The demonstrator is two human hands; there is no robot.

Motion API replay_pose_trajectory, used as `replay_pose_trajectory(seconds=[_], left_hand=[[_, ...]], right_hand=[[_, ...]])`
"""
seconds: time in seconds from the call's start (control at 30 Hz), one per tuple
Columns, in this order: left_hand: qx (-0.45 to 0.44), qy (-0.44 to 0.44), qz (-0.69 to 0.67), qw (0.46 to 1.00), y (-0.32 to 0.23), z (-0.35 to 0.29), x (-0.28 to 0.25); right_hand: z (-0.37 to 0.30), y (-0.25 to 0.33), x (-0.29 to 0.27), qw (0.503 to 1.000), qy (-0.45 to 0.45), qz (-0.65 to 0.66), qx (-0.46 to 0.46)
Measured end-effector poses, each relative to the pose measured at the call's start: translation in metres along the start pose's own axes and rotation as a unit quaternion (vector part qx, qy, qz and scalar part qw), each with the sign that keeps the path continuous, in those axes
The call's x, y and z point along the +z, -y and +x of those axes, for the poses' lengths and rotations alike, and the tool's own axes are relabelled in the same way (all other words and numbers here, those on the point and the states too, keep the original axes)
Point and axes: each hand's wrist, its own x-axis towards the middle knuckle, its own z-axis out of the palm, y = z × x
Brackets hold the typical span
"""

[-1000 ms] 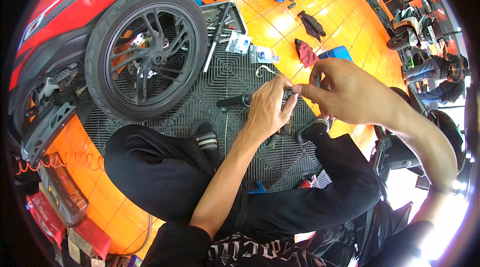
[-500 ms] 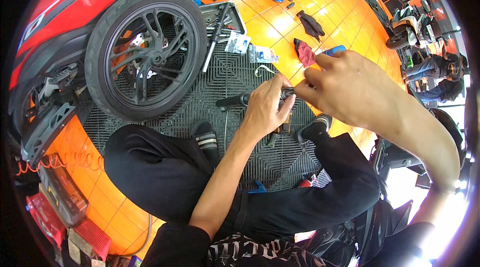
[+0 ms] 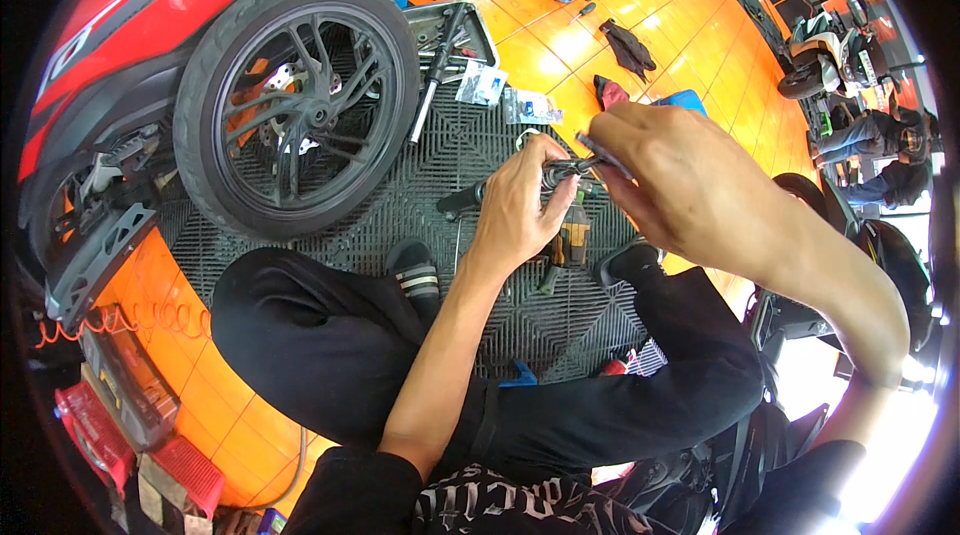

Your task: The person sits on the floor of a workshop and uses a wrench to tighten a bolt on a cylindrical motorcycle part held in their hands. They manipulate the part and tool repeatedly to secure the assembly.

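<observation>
A person sits over a black mat (image 3: 530,320), left hand (image 3: 515,205) and right hand (image 3: 685,170) meeting mid-view. The left grip curls around the end of a black tube (image 3: 459,202), which appears to run out behind it between 8 and 9 o'clock; the right grip is pinched tight on a dark metal tool (image 3: 606,156), tip at that end. Half a second earlier the right hand hid the tool; now it has turned, baring tool and tube end, so the working spot shows. From the hands, the left knee (image 3: 245,305) bounds the space at 8 o'clock, the right knee (image 3: 738,380) at 5, and a power tool (image 3: 572,235) lies close at 6. A wheel (image 3: 319,115) stands well apart toward 9; a packet (image 3: 482,83) lies by the mat's edge at 11. Orange tiles (image 3: 680,30) offer room at 1, with a motorcycle (image 3: 818,53) far off at 2.
</observation>
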Motion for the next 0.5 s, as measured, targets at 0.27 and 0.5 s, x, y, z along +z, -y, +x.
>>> replay_pose_trajectory(seconds=[0.27, 0.5], left_hand=[[0.007, -0.012, -0.012, 1.0, 0.0, 0.003, -0.009], [0.009, -0.009, -0.007, 1.0, 0.003, 0.003, -0.01]], right_hand=[[0.007, -0.013, -0.008, 0.996, -0.033, 0.024, -0.085], [0.007, 0.005, 0.017, 0.989, -0.102, 0.102, 0.036]])
